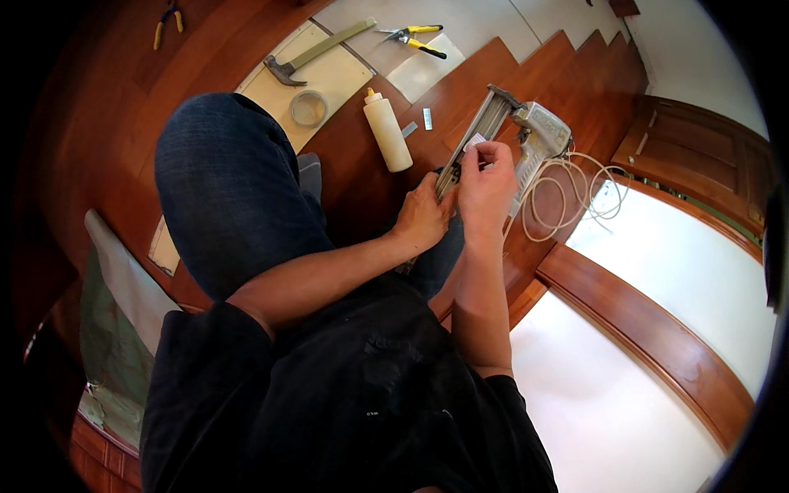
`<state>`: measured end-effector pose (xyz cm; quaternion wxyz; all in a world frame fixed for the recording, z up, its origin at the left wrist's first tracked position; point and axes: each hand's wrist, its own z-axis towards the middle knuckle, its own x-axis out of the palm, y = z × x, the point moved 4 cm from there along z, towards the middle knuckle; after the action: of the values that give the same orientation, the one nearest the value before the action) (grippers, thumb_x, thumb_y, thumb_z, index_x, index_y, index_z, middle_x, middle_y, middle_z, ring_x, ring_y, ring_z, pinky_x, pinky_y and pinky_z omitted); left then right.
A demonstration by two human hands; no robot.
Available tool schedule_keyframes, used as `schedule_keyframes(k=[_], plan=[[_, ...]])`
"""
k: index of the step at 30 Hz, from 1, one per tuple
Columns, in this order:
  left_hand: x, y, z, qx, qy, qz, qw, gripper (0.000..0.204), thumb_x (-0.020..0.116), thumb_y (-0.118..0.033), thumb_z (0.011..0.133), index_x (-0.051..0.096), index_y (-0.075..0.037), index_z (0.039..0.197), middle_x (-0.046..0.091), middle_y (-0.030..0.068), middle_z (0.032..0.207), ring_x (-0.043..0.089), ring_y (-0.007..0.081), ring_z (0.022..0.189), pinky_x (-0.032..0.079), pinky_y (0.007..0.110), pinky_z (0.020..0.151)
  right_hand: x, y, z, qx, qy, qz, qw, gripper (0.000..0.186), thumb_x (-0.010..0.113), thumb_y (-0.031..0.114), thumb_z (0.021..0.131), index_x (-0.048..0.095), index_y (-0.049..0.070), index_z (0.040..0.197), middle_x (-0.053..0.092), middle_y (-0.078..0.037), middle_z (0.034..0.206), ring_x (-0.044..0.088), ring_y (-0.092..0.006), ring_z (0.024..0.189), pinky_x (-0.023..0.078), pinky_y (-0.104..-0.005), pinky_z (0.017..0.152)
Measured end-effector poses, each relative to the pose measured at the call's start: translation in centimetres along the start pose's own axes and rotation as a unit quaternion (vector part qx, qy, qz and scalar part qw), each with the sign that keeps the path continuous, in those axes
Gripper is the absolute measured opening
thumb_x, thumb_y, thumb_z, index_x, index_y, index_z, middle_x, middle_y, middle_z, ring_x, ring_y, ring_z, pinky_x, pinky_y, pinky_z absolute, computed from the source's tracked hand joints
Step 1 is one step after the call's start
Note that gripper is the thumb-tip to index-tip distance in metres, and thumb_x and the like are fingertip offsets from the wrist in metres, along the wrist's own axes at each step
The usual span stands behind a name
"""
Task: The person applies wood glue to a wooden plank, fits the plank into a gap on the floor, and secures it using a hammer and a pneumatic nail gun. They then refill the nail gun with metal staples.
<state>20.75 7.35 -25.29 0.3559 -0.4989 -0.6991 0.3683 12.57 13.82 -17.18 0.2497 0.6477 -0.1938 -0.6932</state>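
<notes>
A pneumatic nail gun (pixel 544 135), silver-grey and worn, lies beside my right knee with its long metal magazine (pixel 485 123) slanting toward me. My left hand (pixel 423 212) is closed round the near end of that magazine. Just above the magazine, my right hand (pixel 489 187) pinches a small pale strip (pixel 475 142) that looks like a stick of staples or brads. Two similar grey strips, one of them this short strip (pixel 427 119), lie on the wood floor nearby. The fingertips of my left hand are partly hidden behind my right hand.
A cream glue bottle (pixel 388 135) lies left of the strips. Further off are a claw hammer (pixel 316 55), yellow-handled snips (pixel 415 39), a round clear container (pixel 309 108) and pliers (pixel 168 26). A coiled pale hose (pixel 567 205) lies at right, near a stepped wood edge (pixel 641 329).
</notes>
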Motion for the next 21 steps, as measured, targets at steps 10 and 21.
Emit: schedule_keyframes(k=[10, 21], plan=[[-0.1, 0.3, 0.6, 0.011, 0.012, 0.008, 1.0, 0.037, 0.059, -0.035, 0.101, 0.052, 0.001, 0.097, 0.066, 0.0113, 0.073, 0.064, 0.0203, 0.056, 0.052, 0.035, 0.053, -0.9, 1.6, 1.2, 0.031, 0.083, -0.067, 0.994, 0.029, 0.067, 0.019, 0.091, 0.059, 0.001, 0.113, 0.072, -0.021, 0.095, 0.069, -0.0383, 0.09, 0.054, -0.0441, 0.082], [0.1, -0.3, 0.5, -0.029, 0.023, 0.004, 0.999, 0.049, 0.059, -0.049, 0.1, 0.056, 0.0, 0.1, 0.066, 0.0097, 0.073, 0.063, 0.0173, 0.056, 0.051, 0.033, 0.054, -4.7, -3.3, 5.4, 0.073, 0.108, 0.226, 0.965, 0.023, 0.057, -0.002, 0.094, 0.059, -0.001, 0.118, 0.064, -0.009, 0.11, 0.068, -0.0162, 0.091, 0.054, -0.0283, 0.08]])
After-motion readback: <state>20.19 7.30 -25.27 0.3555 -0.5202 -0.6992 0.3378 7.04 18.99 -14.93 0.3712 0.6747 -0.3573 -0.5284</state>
